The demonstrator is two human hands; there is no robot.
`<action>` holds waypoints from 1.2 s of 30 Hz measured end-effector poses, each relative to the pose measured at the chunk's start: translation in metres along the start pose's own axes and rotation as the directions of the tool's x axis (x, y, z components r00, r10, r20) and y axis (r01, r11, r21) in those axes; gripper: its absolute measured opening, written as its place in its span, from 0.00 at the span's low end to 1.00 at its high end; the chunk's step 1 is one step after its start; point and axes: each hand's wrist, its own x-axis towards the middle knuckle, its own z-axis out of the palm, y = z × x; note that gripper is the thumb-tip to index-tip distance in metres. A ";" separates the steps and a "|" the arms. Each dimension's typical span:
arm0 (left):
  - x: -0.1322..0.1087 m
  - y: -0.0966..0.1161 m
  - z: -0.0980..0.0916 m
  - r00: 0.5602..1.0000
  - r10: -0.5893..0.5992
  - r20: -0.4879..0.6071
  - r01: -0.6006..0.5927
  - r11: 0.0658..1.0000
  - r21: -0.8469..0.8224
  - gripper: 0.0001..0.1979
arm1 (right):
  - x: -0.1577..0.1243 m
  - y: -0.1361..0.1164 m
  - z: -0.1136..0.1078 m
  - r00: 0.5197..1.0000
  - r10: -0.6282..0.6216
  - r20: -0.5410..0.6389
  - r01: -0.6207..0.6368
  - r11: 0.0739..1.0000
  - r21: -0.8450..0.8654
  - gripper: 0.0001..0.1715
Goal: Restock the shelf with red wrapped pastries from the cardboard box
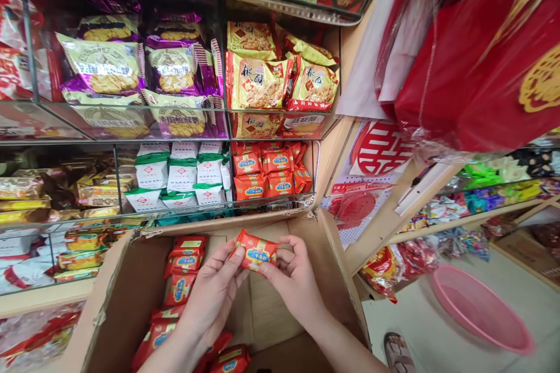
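Between my two hands is a small red snack packet [256, 252] with a blue and yellow label, held above an open cardboard box [280, 326]. My left hand [219, 280] pinches its left end, thumb on the front. On the right end, my right hand [297, 280] grips it with thumb and fingers. More red packets [179, 288] of the same kind lie along the left side of the box, partly hidden by my left forearm. Straight ahead, matching red packets [265, 172] stand stacked in a clear shelf compartment just above the box's far edge.
White and green packets [181, 178] fill the neighbouring compartment. Higher up are purple cookie packs [105, 67] and yellow-red packs [260, 81] behind a clear shelf lip. Red decorations [472, 64] hang at the right. A pink basin [481, 312] and a sandalled foot [398, 352] are on the floor.
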 end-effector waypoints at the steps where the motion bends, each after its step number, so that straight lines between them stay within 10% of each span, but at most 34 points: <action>1: 0.000 0.000 -0.001 1.000 -0.007 -0.016 0.007 1.000 0.011 0.07 | -0.001 0.000 -0.002 0.995 -0.098 -0.015 0.096 0.989 -0.114 0.24; 7: -0.001 -0.004 -0.001 0.997 -0.027 -0.068 0.028 0.999 0.018 0.05 | -0.003 -0.005 -0.017 0.797 -0.452 0.400 0.594 0.472 -0.651 0.16; 15: -0.006 -0.003 -0.002 0.999 0.028 -0.030 -0.023 0.988 0.154 0.15 | 0.009 -0.019 -0.027 0.777 -0.477 0.411 0.616 0.440 -0.654 0.14; 21: -0.010 -0.006 -0.012 0.996 -0.084 0.024 0.070 0.936 0.345 0.18 | 0.066 -0.039 -0.055 0.660 -0.727 0.190 0.516 0.254 -0.818 0.14; 29: -0.018 -0.023 -0.015 0.978 -0.190 0.089 0.136 0.897 0.420 0.14 | 0.111 -0.042 -0.059 0.763 -0.645 -0.039 0.387 0.505 -0.772 0.17; 36: -0.016 -0.029 -0.025 0.947 -0.299 0.121 0.214 0.863 0.457 0.14 | 0.138 -0.047 -0.051 0.739 -0.658 -0.146 0.369 0.576 -0.729 0.21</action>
